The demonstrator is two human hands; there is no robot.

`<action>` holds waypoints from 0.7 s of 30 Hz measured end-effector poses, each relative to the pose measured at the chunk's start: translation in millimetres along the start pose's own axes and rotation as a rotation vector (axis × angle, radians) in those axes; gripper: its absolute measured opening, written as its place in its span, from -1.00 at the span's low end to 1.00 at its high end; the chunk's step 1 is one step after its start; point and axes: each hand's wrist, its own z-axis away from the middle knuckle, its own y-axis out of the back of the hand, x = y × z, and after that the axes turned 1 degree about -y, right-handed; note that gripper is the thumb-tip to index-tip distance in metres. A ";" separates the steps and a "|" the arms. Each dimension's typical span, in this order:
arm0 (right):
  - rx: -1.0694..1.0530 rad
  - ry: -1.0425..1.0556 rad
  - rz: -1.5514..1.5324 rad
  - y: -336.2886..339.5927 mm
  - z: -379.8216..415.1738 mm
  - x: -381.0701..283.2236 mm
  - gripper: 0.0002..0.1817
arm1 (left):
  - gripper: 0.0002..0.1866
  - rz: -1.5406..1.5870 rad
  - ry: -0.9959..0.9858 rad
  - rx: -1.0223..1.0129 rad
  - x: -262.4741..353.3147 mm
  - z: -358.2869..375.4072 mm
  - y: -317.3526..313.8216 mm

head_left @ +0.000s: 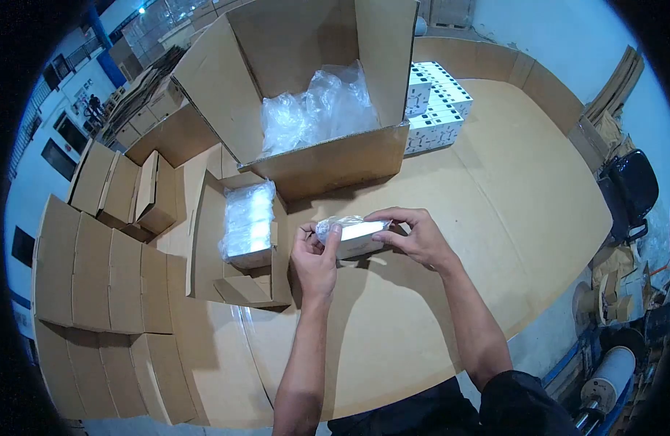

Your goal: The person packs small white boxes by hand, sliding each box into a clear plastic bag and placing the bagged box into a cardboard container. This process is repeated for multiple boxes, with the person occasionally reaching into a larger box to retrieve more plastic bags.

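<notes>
A small white box (pixel 359 245), partly covered by clear plastic wrap, is held a little above the cardboard-topped table. My left hand (pixel 317 258) grips its left end, thumb on the near face and fingers behind. At the right end my right hand (pixel 415 238) pinches the wrap or the box corner between thumb and fingers. Just left stands an open brown carton (pixel 280 272) with a row of plastic-wrapped white boxes (pixel 249 221) inside. Behind my hands a larger open carton (pixel 335 163) holds crumpled clear plastic bags (pixel 317 105).
Printed white boxes (pixel 436 109) are stacked right of the large carton. Rows of brown cartons (pixel 95 276) line the left side. A cardboard rim (pixel 487 62) edges the table's far side. A black chair (pixel 629 192) and a white roll (pixel 611 374) are at right.
</notes>
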 end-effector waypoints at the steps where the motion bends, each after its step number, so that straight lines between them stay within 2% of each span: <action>1: 0.001 0.000 0.000 -0.1 0.0 1.1 -0.69 | -0.72 0.000 0.000 -0.001 0.4 0.2 -0.5; 7: 0.006 0.018 0.009 0.7 0.1 1.1 -0.72 | -0.67 -0.022 -0.003 -0.006 4.2 2.5 -2.3; 9: 0.006 0.021 0.043 1.3 0.3 -0.4 -0.73 | -0.62 -0.073 -0.153 0.038 3.5 4.3 -6.3; 10: 0.006 0.021 0.043 1.3 0.1 1.1 -0.73 | -0.62 -0.073 -0.153 0.037 4.0 5.7 -7.9; 12: 0.024 0.070 0.052 0.5 -0.8 5.2 -0.73 | -0.56 -0.344 -0.342 0.123 7.2 9.2 -10.0; 13: 0.022 0.071 0.050 0.5 -0.7 5.1 -0.73 | -0.56 -0.346 -0.344 0.125 9.9 9.7 -8.9; 15: 0.017 0.021 0.044 0.9 -0.6 3.2 -0.72 | -0.53 -0.804 -0.933 0.106 16.1 10.0 -4.4; 16: 0.012 0.024 0.039 1.0 -0.9 2.0 -0.72 | -0.53 -0.811 -0.934 0.110 17.5 11.4 -3.6; 18: 0.015 0.045 0.064 2.1 -0.9 1.5 -0.72 | -0.60 -0.921 -0.986 -0.082 22.1 17.3 -9.1; 19: 0.035 0.114 0.023 0.5 -2.7 11.7 -0.71 | -0.63 -1.039 -0.937 -0.144 25.7 22.7 -13.9; 21: 0.028 0.099 0.041 0.8 -1.7 5.7 -0.70 | -0.63 -0.997 -0.877 -0.146 18.6 20.5 -14.8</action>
